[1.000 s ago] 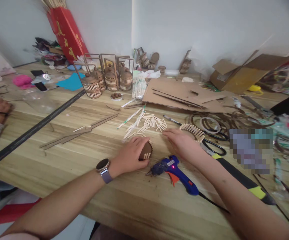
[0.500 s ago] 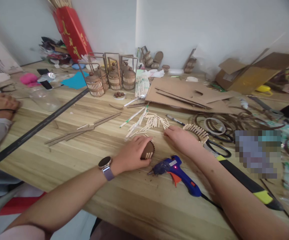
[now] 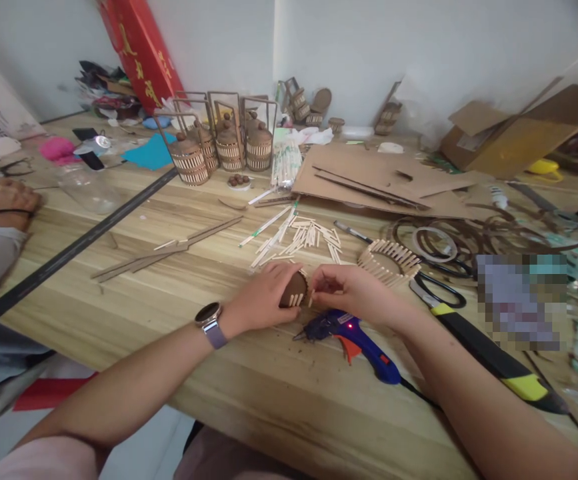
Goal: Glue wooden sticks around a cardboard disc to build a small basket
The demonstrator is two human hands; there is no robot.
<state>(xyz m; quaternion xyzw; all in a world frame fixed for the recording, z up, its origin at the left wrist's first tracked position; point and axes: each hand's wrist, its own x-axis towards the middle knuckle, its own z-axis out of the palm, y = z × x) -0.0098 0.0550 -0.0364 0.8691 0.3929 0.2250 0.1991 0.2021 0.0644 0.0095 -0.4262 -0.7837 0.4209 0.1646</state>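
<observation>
My left hand (image 3: 261, 297) is wrapped round a small brown disc (image 3: 293, 288) that has short pale sticks along its edge. Pinched in the fingertips of my right hand (image 3: 346, 290) is a short wooden stick (image 3: 311, 300), just right of the disc. A blue glue gun (image 3: 363, 340) with an orange trigger and a lit red light lies below my right hand. Beyond both hands is a loose pile of short wooden sticks (image 3: 311, 233). A ring of sticks (image 3: 389, 260) rests by my right wrist.
Several small lidded baskets (image 3: 191, 160) with tall handles stand at the back. Cardboard sheets (image 3: 359, 177) lie behind the sticks. To the right are a black and yellow cutter (image 3: 489, 353), scissors (image 3: 439, 293) and brown strip coils (image 3: 473, 233). Another person's hands (image 3: 9, 200) rest at far left.
My right hand has come from the stick pile toward me and left, to the disc, and now pinches a stick. My left hand keeps its hold on the disc.
</observation>
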